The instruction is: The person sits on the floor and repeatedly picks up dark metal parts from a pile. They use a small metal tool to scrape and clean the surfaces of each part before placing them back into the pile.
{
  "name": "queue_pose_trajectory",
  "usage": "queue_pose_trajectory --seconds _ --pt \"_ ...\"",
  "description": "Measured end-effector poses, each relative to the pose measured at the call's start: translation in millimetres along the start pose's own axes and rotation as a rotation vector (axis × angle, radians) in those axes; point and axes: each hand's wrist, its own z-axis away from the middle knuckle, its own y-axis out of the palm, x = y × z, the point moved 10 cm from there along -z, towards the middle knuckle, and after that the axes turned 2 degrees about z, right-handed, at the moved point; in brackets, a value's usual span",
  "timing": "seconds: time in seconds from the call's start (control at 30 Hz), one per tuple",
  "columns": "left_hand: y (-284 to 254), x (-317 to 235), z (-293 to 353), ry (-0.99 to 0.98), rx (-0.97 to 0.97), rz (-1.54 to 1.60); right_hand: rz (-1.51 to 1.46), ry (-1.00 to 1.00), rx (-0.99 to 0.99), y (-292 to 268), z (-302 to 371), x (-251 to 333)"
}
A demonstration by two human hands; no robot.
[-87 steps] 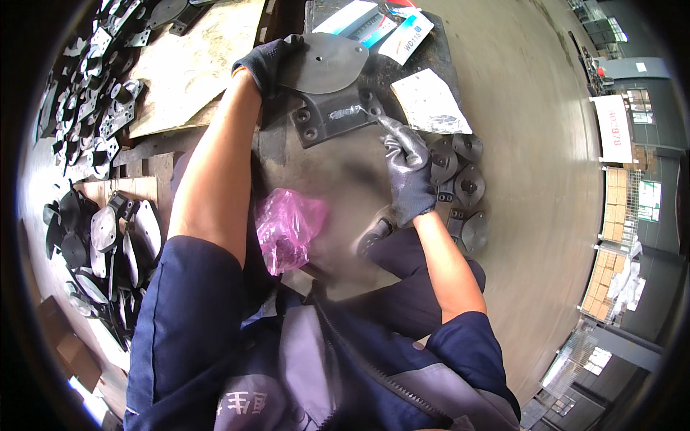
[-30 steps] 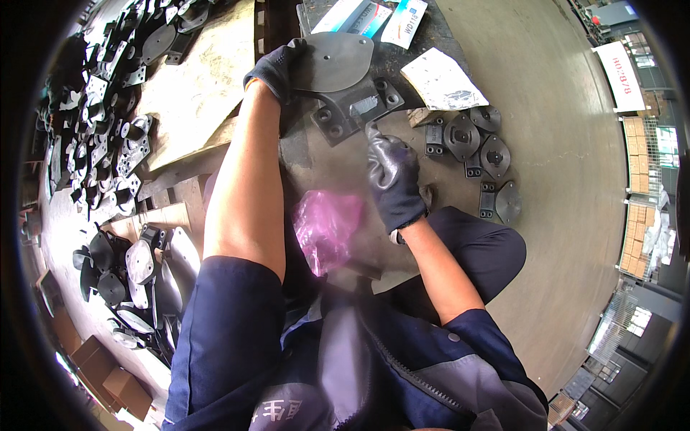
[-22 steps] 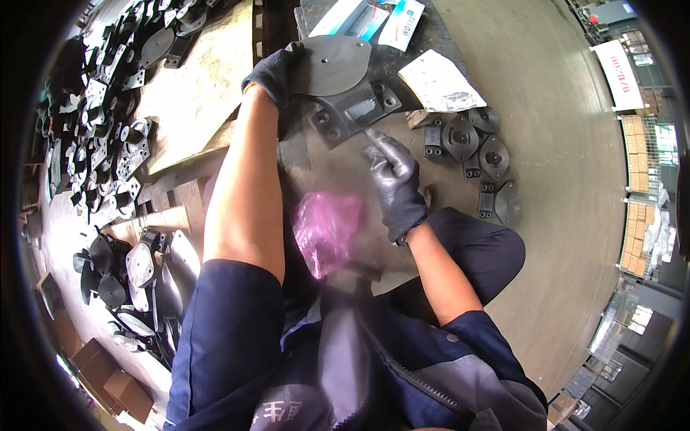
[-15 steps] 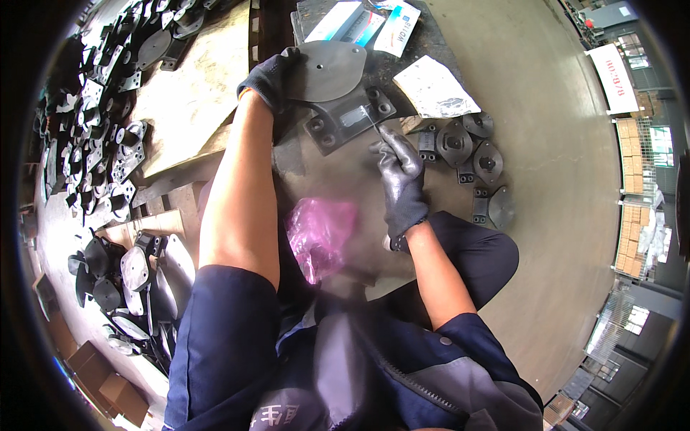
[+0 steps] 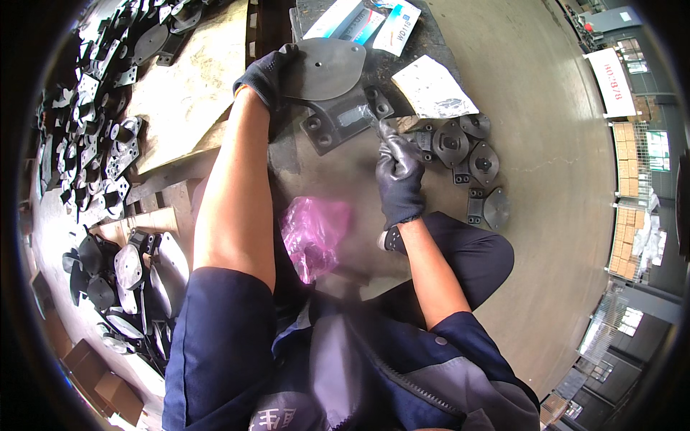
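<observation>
Directions by a clock face centred on your head view.

Your left hand (image 5: 267, 75), eleven o'clock: dark glove; grip closed over the left rim of the metal part.
Your right hand (image 5: 399, 161), between one and two: dark glove; fingers narrowed together by the part's near right corner; whether this grip holds anything, you cannot tell.
Metal part (image 5: 327, 72), twelve o'clock: rounded plate above a block with holes; pale patch (image 5: 356, 115) on the block.
Desk (image 5: 431, 43), half past twelve: dark top, carrying blue-and-white packets (image 5: 397, 29).
White sheet (image 5: 435, 90), one o'clock: creased, dark-marked.
Smaller metal parts (image 5: 451, 144), two o'clock: loose group.
Pink plastic bag (image 5: 314, 233), eight o'clock: near centre, crumpled.
Wooden board (image 5: 187, 93), ten o'clock: pale.
Stacked metal pieces (image 5: 129, 269), between eight and nine: heaped.
</observation>
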Motion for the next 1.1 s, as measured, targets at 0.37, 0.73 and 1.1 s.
queue_pose_trajectory --seconds 0.37,0.73,1.1 --pt "-5 6 -17 0.037 0.008 -0.072 -0.613 0.397 -0.051 15 17 -38" --pt "-5 8 -15 0.021 0.036 -0.086 -0.555 0.319 -0.085 22 21 -28" --pt "-2 -10 6 0.041 0.030 -0.200 -0.505 0.318 -0.021 28 23 -17"
